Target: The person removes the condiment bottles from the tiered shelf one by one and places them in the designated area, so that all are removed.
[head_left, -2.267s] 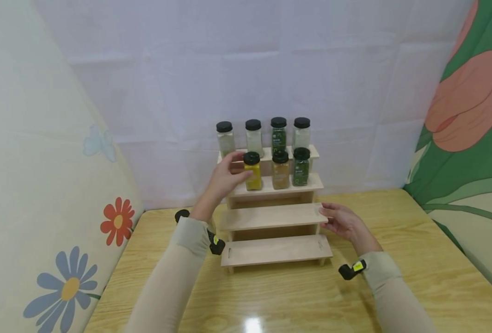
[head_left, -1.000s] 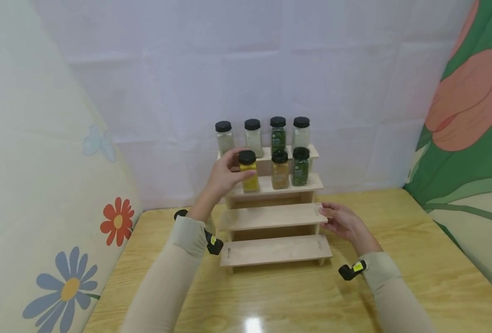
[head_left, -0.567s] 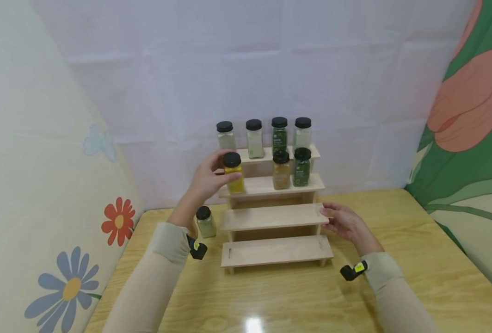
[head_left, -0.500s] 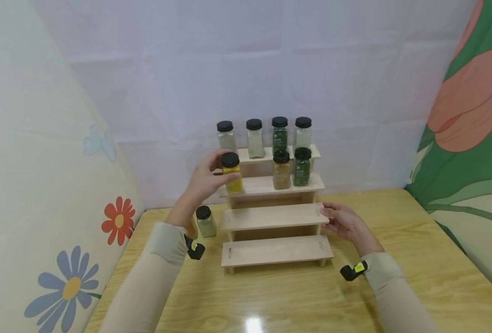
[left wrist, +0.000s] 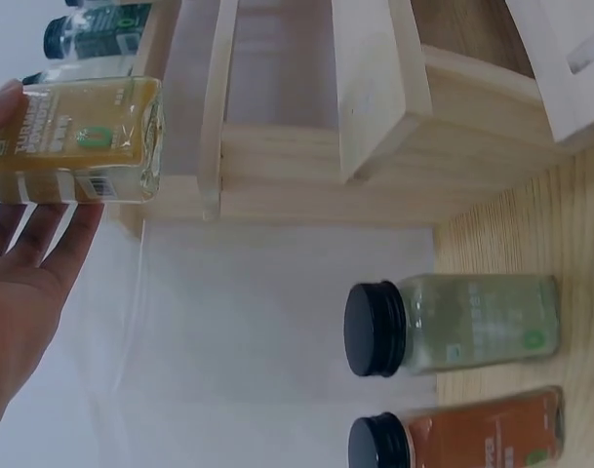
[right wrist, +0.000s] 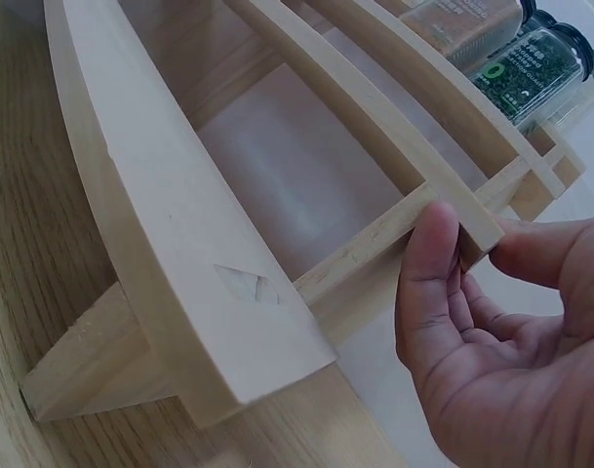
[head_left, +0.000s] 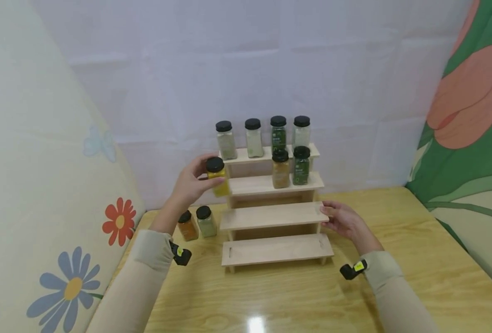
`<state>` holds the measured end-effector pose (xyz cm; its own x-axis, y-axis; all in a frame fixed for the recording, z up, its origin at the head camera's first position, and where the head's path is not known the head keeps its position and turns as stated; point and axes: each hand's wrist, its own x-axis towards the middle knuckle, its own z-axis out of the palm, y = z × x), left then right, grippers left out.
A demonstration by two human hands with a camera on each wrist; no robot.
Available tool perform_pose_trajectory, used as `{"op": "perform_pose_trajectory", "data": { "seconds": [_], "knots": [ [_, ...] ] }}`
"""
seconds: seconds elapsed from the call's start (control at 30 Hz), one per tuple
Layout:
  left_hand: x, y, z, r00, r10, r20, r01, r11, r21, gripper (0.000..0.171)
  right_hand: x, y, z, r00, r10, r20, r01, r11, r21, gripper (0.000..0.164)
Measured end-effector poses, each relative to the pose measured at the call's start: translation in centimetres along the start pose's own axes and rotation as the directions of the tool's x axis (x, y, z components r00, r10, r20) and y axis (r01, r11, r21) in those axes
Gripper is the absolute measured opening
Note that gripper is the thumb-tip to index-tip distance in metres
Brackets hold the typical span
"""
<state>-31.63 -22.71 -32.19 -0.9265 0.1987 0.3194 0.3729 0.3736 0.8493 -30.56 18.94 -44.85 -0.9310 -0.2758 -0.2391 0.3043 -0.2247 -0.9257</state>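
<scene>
My left hand (head_left: 189, 182) grips a spice jar (head_left: 218, 182) of yellow powder with a black lid. The jar leans slightly, just off the left end of the upper middle shelf of a stepped wooden rack (head_left: 275, 252). In the left wrist view, the fingers wrap the same yellow jar (left wrist: 92, 136) near its lid end. My right hand (head_left: 343, 221) pinches the right end of the lower middle shelf between thumb and fingers, seen closely in the right wrist view at the shelf end (right wrist: 477, 229). A tan spice jar (head_left: 281, 173) and a green herb jar (head_left: 301, 170) stand right on the upper middle shelf.
Several black-lidded jars line the top shelf, among them a pale one (head_left: 227, 144) at its left end. Left of the rack, an orange-red spice jar (head_left: 188, 227) and a pale green one (head_left: 206, 225) stand on the wooden table (head_left: 246, 296). White cloth (head_left: 246, 69) hangs behind.
The yellow jar, in my left hand, has moved left along the upper middle shelf and past its left end. Two jars on the table came into view behind my left arm. My right hand stays put.
</scene>
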Motion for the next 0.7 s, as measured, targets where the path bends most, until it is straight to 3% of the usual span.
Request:
{"op": "perform_pose_trajectory", "data": {
  "seconds": [0.5, 0.7],
  "knots": [
    [-2.0, -1.4, -2.9, 1.000, -0.010, -0.025, 0.012, 0.998, 0.055, 0.065, -0.2, 0.0, 0.1, 1.000, 0.005, -0.005, -0.005, 1.000, -0.012, 0.056],
    [-3.1, -2.1, -3.8, 0.996, -0.014, -0.088, 0.021, 0.996, 0.088, 0.066, -0.1, 0.1, 0.1, 1.000, 0.005, -0.009, -0.005, 1.000, -0.007, 0.055]
  ]
}}
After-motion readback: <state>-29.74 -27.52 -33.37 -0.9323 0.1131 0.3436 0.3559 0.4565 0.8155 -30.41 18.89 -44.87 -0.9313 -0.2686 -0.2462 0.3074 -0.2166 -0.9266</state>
